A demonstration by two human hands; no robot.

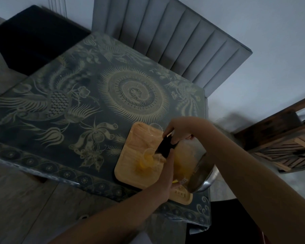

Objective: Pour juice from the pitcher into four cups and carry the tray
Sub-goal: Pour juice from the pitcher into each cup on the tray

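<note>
With the right hand [179, 132], grips the tilted clear glass pitcher [185, 161] by its black top; braces its side with the left hand [165, 175] (finger curl lost in blur). Seems mid-pour into one clear juice cup [148, 156] on the pale wooden tray [139, 134]; leaves an empty clear cup [156, 128] waiting, carrying undone. Works at a dark gold-patterned table [77, 103] near a grey padded chair [165, 41].

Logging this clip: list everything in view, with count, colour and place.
table: one, dark cloth with pale pattern, centre
tray: one, light wood, table's near right corner
cups: two made out, clear, on tray; near one holds orange juice; blur may hide more
pitcher: one, clear, black lid, tilted over tray
grey chair: one, padded, far side
black chair: one, far left
wooden furniture: brown, right
left hand: against pitcher's side
right hand: grips pitcher's top
</note>
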